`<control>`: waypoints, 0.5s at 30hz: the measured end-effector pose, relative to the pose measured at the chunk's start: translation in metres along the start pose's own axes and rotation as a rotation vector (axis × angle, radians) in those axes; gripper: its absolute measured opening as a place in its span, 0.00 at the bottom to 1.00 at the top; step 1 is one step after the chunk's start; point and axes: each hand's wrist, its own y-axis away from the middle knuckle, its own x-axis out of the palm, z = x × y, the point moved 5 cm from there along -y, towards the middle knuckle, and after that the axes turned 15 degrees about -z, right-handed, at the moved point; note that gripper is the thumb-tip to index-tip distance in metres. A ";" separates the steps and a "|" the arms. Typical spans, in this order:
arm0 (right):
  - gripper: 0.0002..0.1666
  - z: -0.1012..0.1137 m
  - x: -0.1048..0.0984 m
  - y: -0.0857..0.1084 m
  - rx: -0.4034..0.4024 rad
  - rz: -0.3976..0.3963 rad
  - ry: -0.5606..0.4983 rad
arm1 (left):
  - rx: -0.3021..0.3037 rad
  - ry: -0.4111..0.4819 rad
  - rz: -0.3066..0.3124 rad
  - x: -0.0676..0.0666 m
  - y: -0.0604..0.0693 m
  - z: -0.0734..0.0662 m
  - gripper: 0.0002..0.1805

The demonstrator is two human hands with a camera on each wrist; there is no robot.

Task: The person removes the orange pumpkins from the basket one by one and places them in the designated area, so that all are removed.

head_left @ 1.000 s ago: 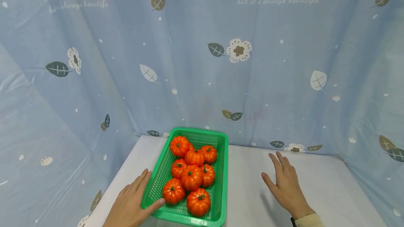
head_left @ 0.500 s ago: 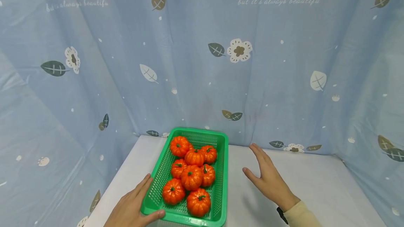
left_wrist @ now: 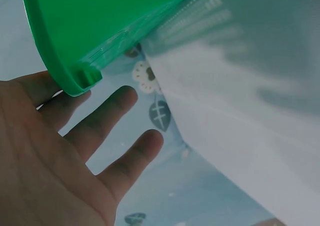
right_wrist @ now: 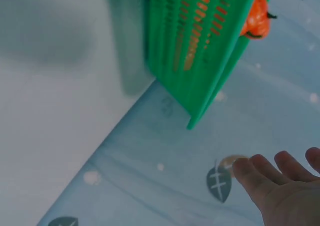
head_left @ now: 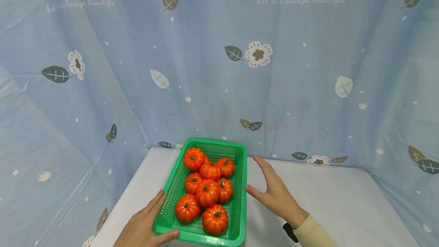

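A green plastic basket [head_left: 216, 141] stands on the white table, holding several small orange pumpkins [head_left: 207, 192] with short dark stems. My left hand [head_left: 141, 222] is at its near left corner, the thumb by the near rim and the fingers extended along the left side. In the left wrist view, those fingers are spread, some partly behind the basket rim [left_wrist: 42, 55]. My right hand [head_left: 277, 197] hovers beside the right rim, fingers extended and thumb apart, its thumb tip close to the rim; contact is unclear. The right wrist view shows this hand [right_wrist: 295, 198] apart from the basket's slotted wall [right_wrist: 200, 50].
A white tabletop [head_left: 329, 197] extends right of the basket. Blue curtains [head_left: 205, 68] with leaf and flower prints rise behind the table and along both sides. A black band [head_left: 290, 233] circles the right wrist below a pale sleeve [head_left: 312, 231].
My right hand has moved left across the table to the basket's right rim. The left hand has stayed almost still at the corner, and the basket and pumpkins have not visibly moved.
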 end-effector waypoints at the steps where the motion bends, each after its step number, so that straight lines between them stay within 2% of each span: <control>1: 0.55 0.002 0.001 0.000 -0.006 0.003 -0.012 | -0.005 0.004 0.006 0.000 0.000 0.000 0.62; 8: 0.52 0.015 0.010 0.000 -0.082 0.028 -0.040 | -0.034 0.016 0.031 0.001 0.000 0.001 0.63; 15: 0.51 0.022 0.026 0.006 -0.112 0.133 -0.017 | -0.032 0.014 0.013 0.002 0.003 0.002 0.63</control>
